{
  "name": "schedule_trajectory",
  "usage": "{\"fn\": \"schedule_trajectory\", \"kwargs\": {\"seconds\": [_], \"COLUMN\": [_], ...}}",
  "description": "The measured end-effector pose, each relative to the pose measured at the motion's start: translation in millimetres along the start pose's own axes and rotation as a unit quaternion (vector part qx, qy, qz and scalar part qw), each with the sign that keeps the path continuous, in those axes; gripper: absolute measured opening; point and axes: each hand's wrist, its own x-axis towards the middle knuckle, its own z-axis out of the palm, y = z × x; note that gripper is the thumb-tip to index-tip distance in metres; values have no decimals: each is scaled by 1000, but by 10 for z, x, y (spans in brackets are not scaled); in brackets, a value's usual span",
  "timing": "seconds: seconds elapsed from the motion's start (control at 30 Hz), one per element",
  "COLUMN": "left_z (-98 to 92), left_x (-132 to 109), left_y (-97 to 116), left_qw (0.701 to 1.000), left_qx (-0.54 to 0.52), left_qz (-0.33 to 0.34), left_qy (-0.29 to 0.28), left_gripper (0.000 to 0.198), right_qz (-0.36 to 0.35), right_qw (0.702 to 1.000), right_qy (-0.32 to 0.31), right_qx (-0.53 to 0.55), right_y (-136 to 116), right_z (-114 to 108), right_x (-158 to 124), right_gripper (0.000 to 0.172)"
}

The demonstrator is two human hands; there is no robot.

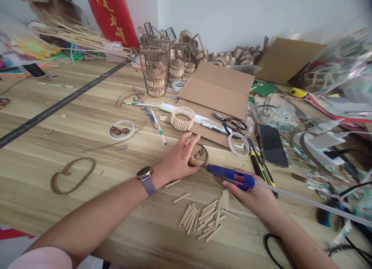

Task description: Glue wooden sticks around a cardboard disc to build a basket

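My left hand [176,156], with a watch on its wrist, has thumb and fingers around a small round base [200,154] edged with short wooden sticks and marked with dark lettering. My right hand [255,193] grips a blue glue gun [232,176], its nozzle close to the base's right edge. Whether the nozzle touches is hard to tell. A long pale glue stick [302,201] trails from the gun's back. Below both hands lies a loose pile of short wooden sticks [207,218]. Just beyond the left hand stands a finished ring of sticks [183,118].
Scissors [232,123], a tape roll [238,144], yellow-black cutters [261,164] and a phone [273,145] lie to the right. Cardboard [216,88] and stick lanterns [155,81] stand farther back. A curled brown strip [72,175] and a white ring with brown beads [121,130] lie left.
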Motion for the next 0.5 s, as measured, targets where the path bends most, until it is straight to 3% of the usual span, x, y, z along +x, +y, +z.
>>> {"fn": "schedule_trajectory", "kwargs": {"seconds": [0.5], "left_z": [5], "left_x": [-1], "left_y": [-5], "left_qw": [1000], "left_qx": [12], "left_qz": [1], "left_qy": [-1], "left_gripper": [94], "right_qz": [3], "right_qw": [1000], "right_qy": [-10], "right_qx": [-7], "right_y": [-47], "right_z": [-19], "right_x": [-7], "right_gripper": [30]}}
